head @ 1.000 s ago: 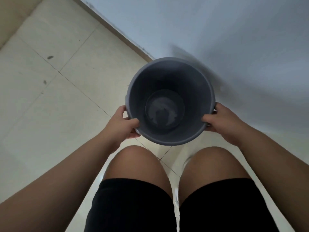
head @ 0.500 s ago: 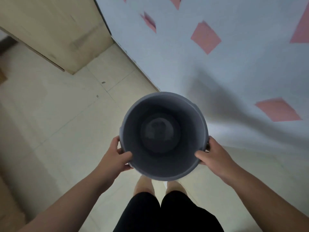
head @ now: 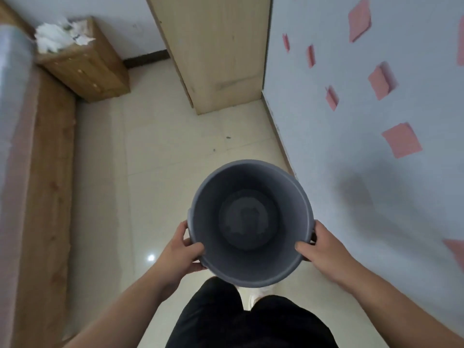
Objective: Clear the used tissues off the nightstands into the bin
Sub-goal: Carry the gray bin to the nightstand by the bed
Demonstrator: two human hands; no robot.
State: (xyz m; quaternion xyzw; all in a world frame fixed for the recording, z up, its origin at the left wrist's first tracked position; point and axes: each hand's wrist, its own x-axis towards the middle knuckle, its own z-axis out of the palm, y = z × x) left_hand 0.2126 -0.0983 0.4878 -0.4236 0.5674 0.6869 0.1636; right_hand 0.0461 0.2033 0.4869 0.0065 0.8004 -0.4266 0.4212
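Note:
I hold a round grey bin (head: 208, 194) in front of me above the floor, and nothing lies inside it. My left hand (head: 182, 248) grips its rim on the left, thumb hooked over the edge. My right hand (head: 320, 246) grips the rim on the right the same way. Far off at the top left stands a wooden nightstand (head: 88, 69) with a heap of crumpled white tissues (head: 59, 36) on its top.
A wooden bed frame (head: 47, 184) with a plastic-wrapped mattress (head: 10, 101) runs down the left side. A tall pale wooden cabinet (head: 218, 51) stands ahead against the white wall (head: 364, 121) with pink squares. Cream tiled floor (head: 155, 151) stretches between bed and wall.
I have risen from a crouch to standing with the bin in both hands. The view swung up from the floor, bringing the nightstand, tissues, bed and cabinet into sight.

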